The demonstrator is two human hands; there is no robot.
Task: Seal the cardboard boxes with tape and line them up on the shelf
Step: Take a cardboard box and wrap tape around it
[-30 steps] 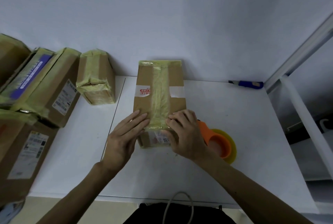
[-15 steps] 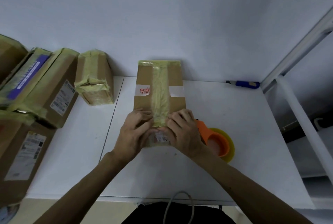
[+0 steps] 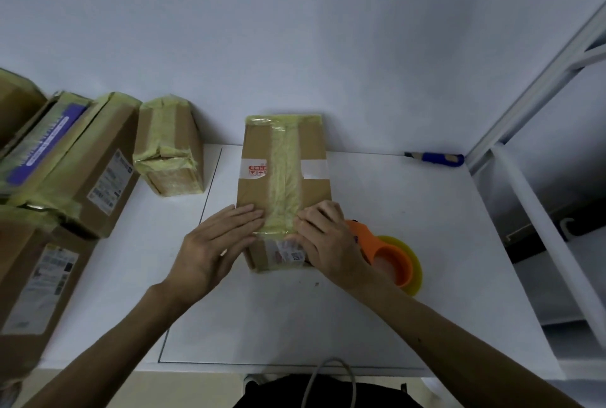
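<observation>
1. Brown cardboard box [image 3: 259, 184] with a yellowish tape strip [image 3: 284, 184] along its top lies on the white bench [image 3: 410, 210], far end at the wall.
2. My left hand [image 3: 210, 243] lies flat on the lid; my right hand [image 3: 331, 240] presses the strip's near end, fingers bent, gripping nothing.
3. I'd rub outward from the seam, firmly.
4. My right palm hides the box corner and part of the orange tape dispenser [image 3: 390, 256].
</observation>
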